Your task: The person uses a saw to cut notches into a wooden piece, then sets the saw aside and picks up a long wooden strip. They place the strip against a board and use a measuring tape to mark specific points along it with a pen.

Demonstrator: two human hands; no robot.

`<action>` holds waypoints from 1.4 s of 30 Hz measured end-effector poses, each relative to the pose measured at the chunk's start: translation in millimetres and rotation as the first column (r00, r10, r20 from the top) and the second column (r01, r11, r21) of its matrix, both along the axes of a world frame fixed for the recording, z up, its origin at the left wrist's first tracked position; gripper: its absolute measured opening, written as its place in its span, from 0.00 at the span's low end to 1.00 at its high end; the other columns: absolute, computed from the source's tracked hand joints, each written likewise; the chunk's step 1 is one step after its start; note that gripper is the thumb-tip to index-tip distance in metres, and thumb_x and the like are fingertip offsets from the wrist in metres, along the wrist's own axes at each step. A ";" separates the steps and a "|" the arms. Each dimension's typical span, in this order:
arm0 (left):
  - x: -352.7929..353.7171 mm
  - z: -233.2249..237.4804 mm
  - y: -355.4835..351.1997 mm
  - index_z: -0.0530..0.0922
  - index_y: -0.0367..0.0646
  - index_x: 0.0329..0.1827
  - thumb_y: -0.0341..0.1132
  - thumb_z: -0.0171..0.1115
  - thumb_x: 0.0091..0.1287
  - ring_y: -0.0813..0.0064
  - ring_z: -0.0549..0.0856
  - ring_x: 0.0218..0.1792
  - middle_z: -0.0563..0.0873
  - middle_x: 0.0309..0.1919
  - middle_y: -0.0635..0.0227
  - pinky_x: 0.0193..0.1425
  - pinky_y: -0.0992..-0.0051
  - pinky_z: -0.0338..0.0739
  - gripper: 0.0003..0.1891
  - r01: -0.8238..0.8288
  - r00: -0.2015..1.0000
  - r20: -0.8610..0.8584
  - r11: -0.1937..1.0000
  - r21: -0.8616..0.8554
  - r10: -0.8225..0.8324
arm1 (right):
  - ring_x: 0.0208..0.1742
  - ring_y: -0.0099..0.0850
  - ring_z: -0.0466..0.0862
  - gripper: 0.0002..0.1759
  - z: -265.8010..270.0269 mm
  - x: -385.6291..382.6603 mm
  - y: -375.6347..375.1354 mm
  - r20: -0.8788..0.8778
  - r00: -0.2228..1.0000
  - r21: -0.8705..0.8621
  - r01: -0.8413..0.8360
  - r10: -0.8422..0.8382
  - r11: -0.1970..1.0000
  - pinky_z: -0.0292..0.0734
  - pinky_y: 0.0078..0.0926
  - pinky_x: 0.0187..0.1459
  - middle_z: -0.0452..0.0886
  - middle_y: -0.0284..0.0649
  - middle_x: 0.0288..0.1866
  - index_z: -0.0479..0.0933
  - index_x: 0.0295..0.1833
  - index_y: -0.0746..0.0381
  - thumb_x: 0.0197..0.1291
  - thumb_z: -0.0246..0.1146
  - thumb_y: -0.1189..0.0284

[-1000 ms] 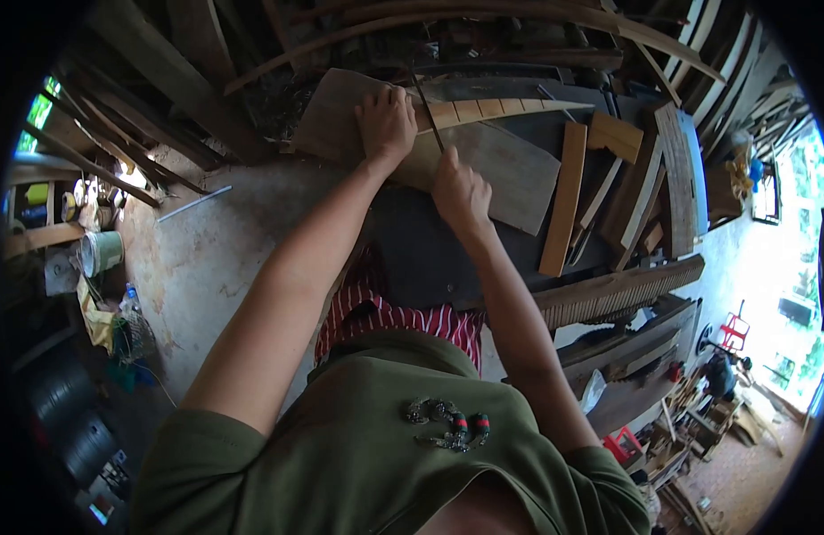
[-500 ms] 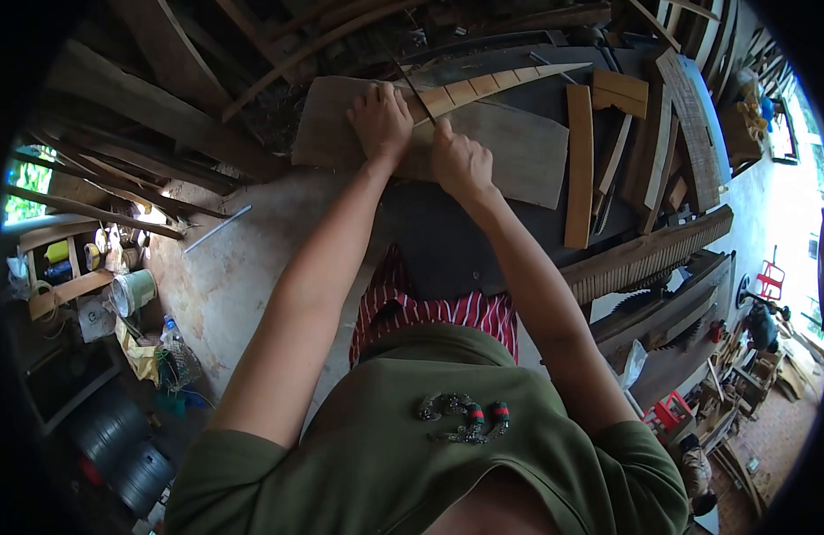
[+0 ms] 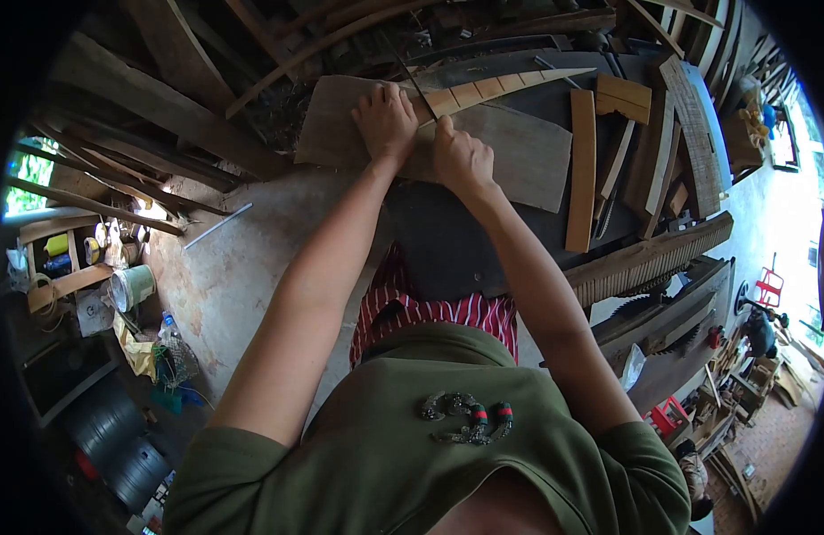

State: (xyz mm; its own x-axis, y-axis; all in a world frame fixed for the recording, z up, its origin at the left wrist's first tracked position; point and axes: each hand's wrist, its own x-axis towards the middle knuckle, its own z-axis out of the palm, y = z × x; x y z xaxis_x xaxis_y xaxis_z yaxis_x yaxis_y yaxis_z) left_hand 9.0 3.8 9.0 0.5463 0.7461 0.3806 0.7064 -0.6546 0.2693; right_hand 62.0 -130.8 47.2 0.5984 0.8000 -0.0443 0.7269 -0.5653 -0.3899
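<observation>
The tapered wooden strip [image 3: 510,83] lies at the upper middle of the frame, on a wide board [image 3: 532,152] that seems to lift it off the dark desk [image 3: 438,254]. My left hand [image 3: 387,125] presses down by its broad end, fingers slightly spread, probably to stop it slipping. My right hand [image 3: 463,160] is clenched at the near end of a thin dark blade [image 3: 412,80], angled across the strip. Rightward, a plank [image 3: 581,178] sits apart, leaving my hands room, I'd judge.

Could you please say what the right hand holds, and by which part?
The right hand holds a thin, dark, blade-like tool by its near end; any handle is hidden.
</observation>
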 end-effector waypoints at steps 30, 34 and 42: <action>1.0 2.5 0.3 0.79 0.46 0.46 0.42 0.53 0.75 0.54 0.81 0.49 0.83 0.45 0.62 0.52 0.50 0.73 0.11 -0.012 1.000 0.010 1.000 -0.004 0.012 | 0.34 0.54 0.89 0.09 10.5 -13.4 -30.6 0.008 1.000 -0.041 0.019 -0.019 0.999 0.83 0.53 0.37 0.87 0.54 0.30 0.70 0.49 0.61 0.65 0.54 0.73; 0.2 0.2 0.0 0.79 0.46 0.46 0.41 0.53 0.75 0.53 0.81 0.47 0.83 0.45 0.62 0.51 0.50 0.72 0.11 0.000 0.999 0.046 1.000 -0.004 0.001 | 0.36 0.54 0.89 0.08 14.9 -23.5 -49.6 -0.025 0.999 -0.184 0.020 -0.025 0.983 0.82 0.53 0.38 0.87 0.54 0.32 0.70 0.48 0.61 0.65 0.53 0.73; 0.4 0.6 0.2 0.79 0.46 0.46 0.41 0.54 0.74 0.53 0.81 0.46 0.82 0.44 0.62 0.49 0.51 0.72 0.10 0.002 0.999 0.050 1.000 0.029 -0.004 | 0.36 0.55 0.89 0.08 5.5 -2.9 -8.4 0.013 1.000 -0.028 0.000 0.000 1.000 0.83 0.53 0.39 0.87 0.54 0.32 0.70 0.49 0.62 0.65 0.53 0.73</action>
